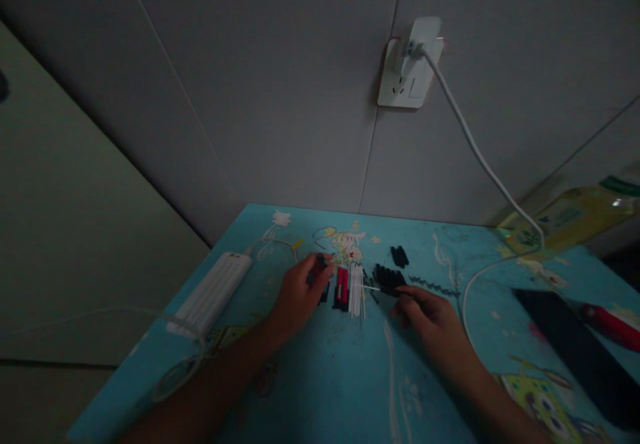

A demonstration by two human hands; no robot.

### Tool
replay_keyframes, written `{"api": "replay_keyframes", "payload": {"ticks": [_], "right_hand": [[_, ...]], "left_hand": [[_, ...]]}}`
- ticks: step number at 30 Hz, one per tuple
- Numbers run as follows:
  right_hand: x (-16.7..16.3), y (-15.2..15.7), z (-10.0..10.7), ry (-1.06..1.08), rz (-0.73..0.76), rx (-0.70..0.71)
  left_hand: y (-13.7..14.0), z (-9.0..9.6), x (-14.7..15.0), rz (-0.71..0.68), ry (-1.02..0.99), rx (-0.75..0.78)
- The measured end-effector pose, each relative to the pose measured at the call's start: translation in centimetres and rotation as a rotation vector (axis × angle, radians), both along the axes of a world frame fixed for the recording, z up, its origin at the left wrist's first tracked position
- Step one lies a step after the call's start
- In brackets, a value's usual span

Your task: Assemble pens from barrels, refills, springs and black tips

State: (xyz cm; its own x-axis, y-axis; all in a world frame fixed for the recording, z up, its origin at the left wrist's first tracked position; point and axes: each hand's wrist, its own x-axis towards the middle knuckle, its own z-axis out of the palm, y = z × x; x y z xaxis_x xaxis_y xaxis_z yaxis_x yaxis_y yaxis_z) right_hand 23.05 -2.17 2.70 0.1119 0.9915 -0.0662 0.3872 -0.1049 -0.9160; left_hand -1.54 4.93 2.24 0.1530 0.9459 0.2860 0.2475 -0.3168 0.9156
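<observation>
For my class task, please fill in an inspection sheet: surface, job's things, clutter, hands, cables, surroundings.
Surface: blue tabletop, cartoon-printed, with dark smudges.
Job's things: white sticks, red pieces to their left, black pieces to their right.
Clutter: white power strip left; bottle, flat black strip, red object right.
Hands: left hand holds a small dark piece; right hand, a dark rod with thin white tip.
Cables: white cable from wall socket; looped cable by power strip.
Surroundings: grey wall.
</observation>
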Motion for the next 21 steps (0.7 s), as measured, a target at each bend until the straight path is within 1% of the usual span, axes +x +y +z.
{"api": "replay_keyframes", "payload": {"ticks": [4,10,17,21], "right_hand": [[-0.05,-0.12,-0.33,-0.088,0.01,0.01],[0.0,-0.16,-0.62,-0.16,0.017,0.039],[-0.16,-0.24,-0.59,-0.217,0.019,0.061],[-0.25,-0.38,-0.45,-0.226,0.03,0.087]], "left_hand": [[0.27,0.01,-0.29,0.059,-0.13,-0.082],[0.02,0.37,-0.25,0.083,-0.262,-0.068],[-0.25,0.95,-0.55,0.097,-0.168,0.004],[-0.37,0.67,-0.77,0.084,-0.163,0.108]]}}
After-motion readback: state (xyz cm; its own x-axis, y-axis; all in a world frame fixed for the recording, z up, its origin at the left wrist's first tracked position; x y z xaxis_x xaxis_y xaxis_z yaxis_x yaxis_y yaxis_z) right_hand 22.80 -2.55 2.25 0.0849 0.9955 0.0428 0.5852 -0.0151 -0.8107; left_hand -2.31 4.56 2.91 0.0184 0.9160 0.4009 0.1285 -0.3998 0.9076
